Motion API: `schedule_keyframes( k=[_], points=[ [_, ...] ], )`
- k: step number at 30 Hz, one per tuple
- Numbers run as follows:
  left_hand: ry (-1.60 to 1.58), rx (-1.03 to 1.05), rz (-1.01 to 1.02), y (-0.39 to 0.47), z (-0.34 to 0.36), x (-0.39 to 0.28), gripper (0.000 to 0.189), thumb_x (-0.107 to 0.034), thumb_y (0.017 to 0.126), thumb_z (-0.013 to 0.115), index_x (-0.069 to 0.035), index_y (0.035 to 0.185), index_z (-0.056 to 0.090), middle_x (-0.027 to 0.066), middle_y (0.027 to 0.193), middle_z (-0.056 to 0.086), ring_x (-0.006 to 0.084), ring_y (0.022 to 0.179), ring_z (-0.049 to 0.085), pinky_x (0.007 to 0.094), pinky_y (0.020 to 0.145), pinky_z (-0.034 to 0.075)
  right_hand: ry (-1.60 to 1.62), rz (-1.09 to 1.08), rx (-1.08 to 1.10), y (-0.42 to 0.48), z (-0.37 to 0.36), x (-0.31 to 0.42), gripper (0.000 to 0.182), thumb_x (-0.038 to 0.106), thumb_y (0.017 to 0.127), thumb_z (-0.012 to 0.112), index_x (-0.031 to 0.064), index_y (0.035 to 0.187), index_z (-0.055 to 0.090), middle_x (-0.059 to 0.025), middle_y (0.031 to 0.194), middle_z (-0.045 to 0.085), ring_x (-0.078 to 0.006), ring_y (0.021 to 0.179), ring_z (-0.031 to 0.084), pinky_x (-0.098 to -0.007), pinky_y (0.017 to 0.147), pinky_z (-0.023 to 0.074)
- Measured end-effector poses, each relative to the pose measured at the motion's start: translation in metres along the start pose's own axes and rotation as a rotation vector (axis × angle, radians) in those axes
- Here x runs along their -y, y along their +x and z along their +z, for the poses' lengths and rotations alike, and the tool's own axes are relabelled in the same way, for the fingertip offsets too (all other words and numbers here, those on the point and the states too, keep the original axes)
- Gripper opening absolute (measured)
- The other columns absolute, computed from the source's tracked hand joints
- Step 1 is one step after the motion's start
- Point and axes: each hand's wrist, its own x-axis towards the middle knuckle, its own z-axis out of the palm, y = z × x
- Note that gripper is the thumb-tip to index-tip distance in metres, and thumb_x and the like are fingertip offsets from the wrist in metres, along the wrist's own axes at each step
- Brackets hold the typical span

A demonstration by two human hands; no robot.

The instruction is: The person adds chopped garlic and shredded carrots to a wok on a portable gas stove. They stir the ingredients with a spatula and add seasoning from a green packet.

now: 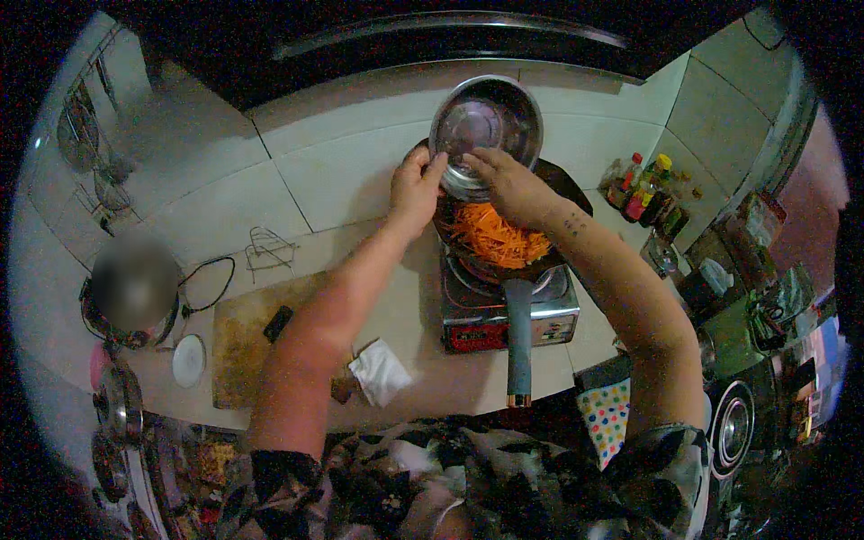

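Note:
A shiny metal bowl is tilted on its side above the wok-like frying pan, its inside facing me. My left hand is closed on the bowl's left rim, thumb at the near edge. My right hand reaches to the bowl's lower opening, fingertips at its inner wall. Below the hands, a heap of shredded carrot lies in the pan. The pan sits on a portable stove, with its grey handle pointing towards me.
A wooden cutting board with a dark object lies left, near a white cloth, a white round dish and a wire rack. Sauce bottles stand at the back right. A polka-dot cloth hangs by the counter's front edge.

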Motion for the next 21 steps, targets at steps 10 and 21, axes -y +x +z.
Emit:
schedule_keyframes(
  k=[10,21],
  points=[
    [-0.043,-0.103,-0.068,-0.007,-0.013,0.008,0.021,-0.019,0.087,0.049,-0.004,0.073,0.044,0.0014,0.068,0.048,0.0087,0.064,0.044,0.0254,0.057,0.04,-0.372,0.066,0.796,-0.01,-0.052,0.034,0.027,0.012,0.075,0.051,0.0079,0.101,0.055,-0.012,0.095,0.057,-0.0272,0.098,0.051,-0.0396,0.086,0.0379],
    [-0.177,-0.002,-0.053,-0.03,-0.003,-0.012,0.016,-0.019,0.091,0.042,-0.005,0.092,0.052,0.0001,0.083,0.055,0.0062,0.075,0.049,0.0223,0.066,0.042,0.629,0.212,-0.175,0.02,-0.038,0.058,0.048,-0.003,0.071,0.054,0.0022,0.118,0.044,-0.019,0.115,0.047,-0.0347,0.105,0.046,-0.0357,0.09,0.0384]
  ],
)
